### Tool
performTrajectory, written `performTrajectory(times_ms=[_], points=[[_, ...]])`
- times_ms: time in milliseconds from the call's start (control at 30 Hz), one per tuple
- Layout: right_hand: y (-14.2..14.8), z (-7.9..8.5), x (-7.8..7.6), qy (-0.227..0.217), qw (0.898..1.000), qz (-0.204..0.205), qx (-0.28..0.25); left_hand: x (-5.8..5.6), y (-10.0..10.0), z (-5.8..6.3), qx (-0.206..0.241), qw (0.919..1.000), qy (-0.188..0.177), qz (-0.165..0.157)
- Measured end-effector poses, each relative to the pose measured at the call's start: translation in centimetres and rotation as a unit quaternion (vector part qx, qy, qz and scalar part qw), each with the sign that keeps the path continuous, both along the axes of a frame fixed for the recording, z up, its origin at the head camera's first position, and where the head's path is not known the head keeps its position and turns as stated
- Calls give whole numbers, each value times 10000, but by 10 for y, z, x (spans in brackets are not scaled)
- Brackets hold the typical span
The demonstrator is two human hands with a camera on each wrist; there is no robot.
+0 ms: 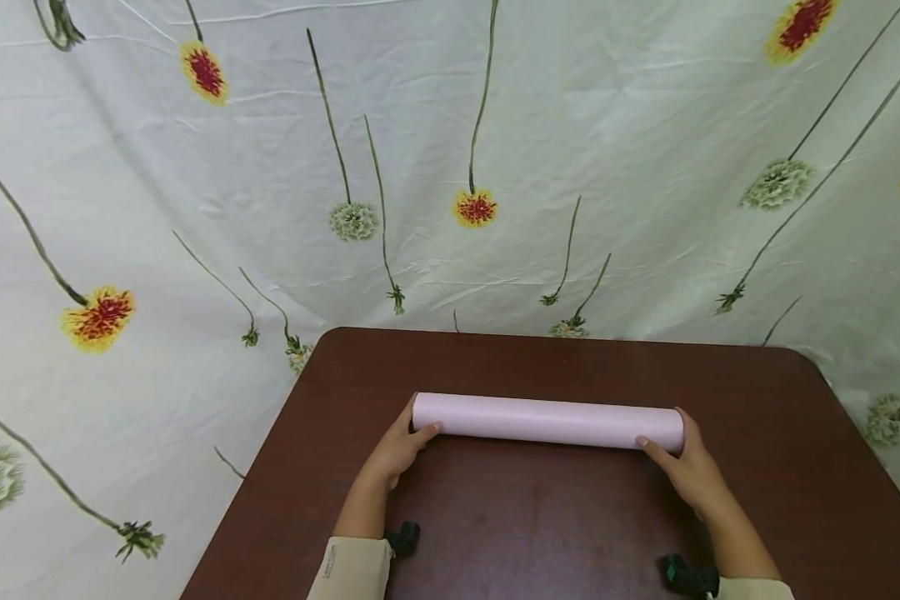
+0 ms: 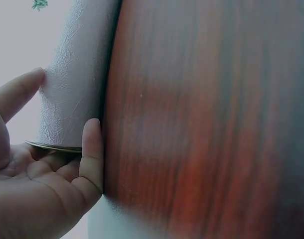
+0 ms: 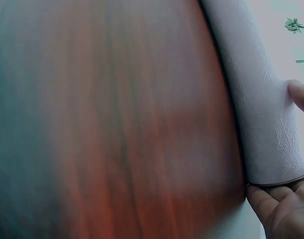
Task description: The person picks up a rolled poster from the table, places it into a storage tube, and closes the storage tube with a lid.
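Note:
A long pale pink cylindrical roll [image 1: 547, 421] lies crosswise on the dark table. In the wrist views its surface looks finely creased, with a thin dark-gold rim at the end. My left hand [image 1: 402, 450] holds the left end, thumb on the near side. In the left wrist view, fingers [image 2: 92, 154] of that hand lie under and beside the rim. My right hand [image 1: 690, 467] grips the right end, its thumb likewise on the near side. The right wrist view shows fingers [image 3: 266, 201] against the roll's end, partly cut off by the frame.
The brown wooden table [image 1: 532, 517] has rounded far corners. Behind it hangs a white cloth [image 1: 420, 125] printed with flowers and stems. Black devices [image 1: 402, 539] sit at both wrists, below beige sleeves [image 1: 352, 567].

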State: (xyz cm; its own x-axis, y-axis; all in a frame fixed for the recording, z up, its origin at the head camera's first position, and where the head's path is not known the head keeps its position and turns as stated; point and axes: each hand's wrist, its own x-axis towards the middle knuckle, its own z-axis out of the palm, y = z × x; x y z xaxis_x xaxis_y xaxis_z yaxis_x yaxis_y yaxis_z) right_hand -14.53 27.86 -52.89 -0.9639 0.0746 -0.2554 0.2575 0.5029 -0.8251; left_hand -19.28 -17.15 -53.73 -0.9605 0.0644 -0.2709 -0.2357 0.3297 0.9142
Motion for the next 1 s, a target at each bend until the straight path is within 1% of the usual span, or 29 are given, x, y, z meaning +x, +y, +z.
performTrajectory(times_ms=[100, 233, 400, 667, 800, 1000], points=[[1, -1, -2, 12, 10000, 54, 25, -4, -1, -1, -72, 10000, -29, -58], [2, -2, -5, 56, 9999, 76, 38, -8, -1, 1, -75, 9998, -47, -152], [2, -2, -9, 151, 9998, 91, 110, -13, 1, 3, -64, 9997, 35, -247], [3, -2, -13, 210, 9996, 82, 167, -23, 4, 3, -125, 9996, 32, -264], [4, -2, -15, 261, 9995, 98, 177, -25, 4, 3, -189, 9994, -14, -279], [6, -4, -15, 260, 9996, 51, 132, -22, 4, 4, -236, 9993, -31, -273]])
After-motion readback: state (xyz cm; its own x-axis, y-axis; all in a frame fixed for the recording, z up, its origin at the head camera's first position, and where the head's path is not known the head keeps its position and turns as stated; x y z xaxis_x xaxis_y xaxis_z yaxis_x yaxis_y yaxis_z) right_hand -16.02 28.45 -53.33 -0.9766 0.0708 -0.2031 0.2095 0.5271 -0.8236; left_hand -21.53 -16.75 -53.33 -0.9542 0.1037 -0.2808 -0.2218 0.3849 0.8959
